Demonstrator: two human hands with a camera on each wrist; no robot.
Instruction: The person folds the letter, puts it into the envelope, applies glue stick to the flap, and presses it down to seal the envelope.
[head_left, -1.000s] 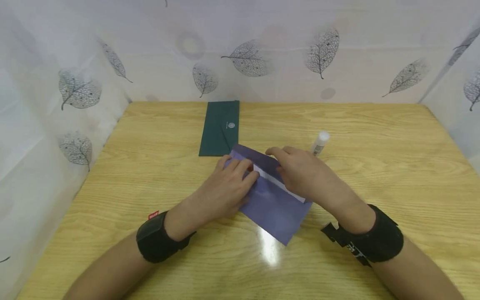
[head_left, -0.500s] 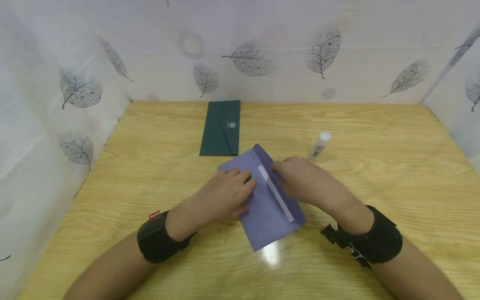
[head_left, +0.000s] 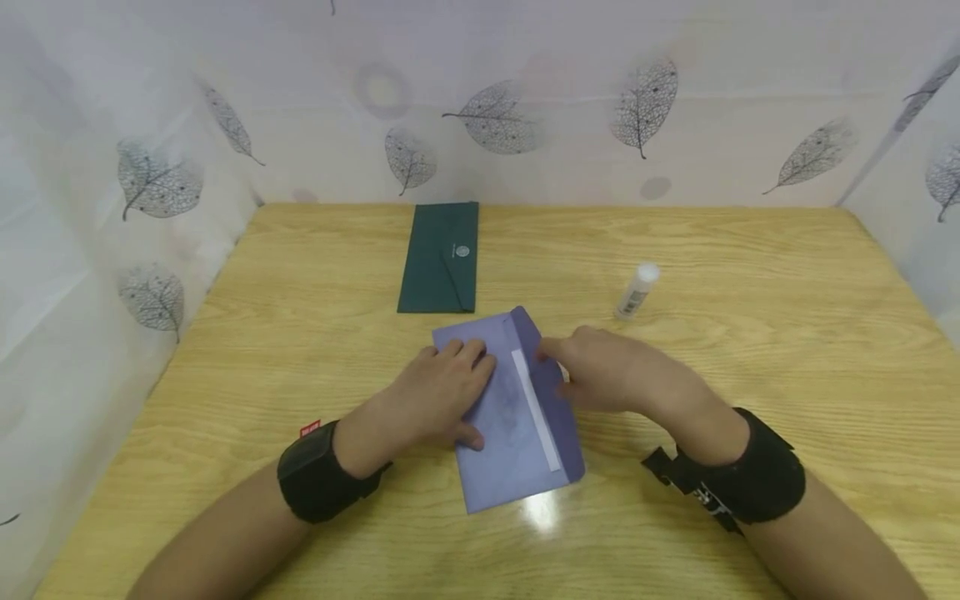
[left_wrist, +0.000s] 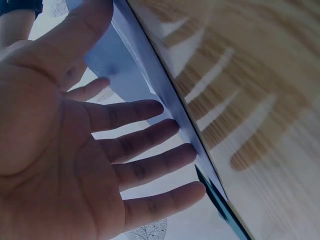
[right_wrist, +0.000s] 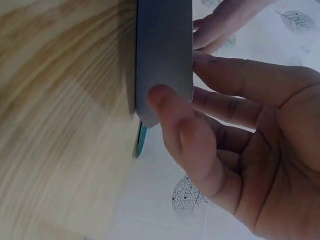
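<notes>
A purple envelope lies on the table between my hands, its long flap raised along the right side. Beside the fold runs a white strip. My left hand rests on the envelope body with spread, nearly straight fingers; the left wrist view shows the fingertips against the paper. My right hand holds the flap's edge. In the right wrist view, its index finger lies on the outer face of the flap, with the thumb at the other side.
A dark green envelope with a small pale emblem lies farther back, left of centre. Behind my right hand stands or leans a white glue stick. A leaf-patterned cloth borders the wooden table at the back and sides.
The purple envelope has turned clockwise and come nearer to me. My left fingers have straightened on it. My right hand has shifted slightly along with the flap, uncovering more of the glue stick.
</notes>
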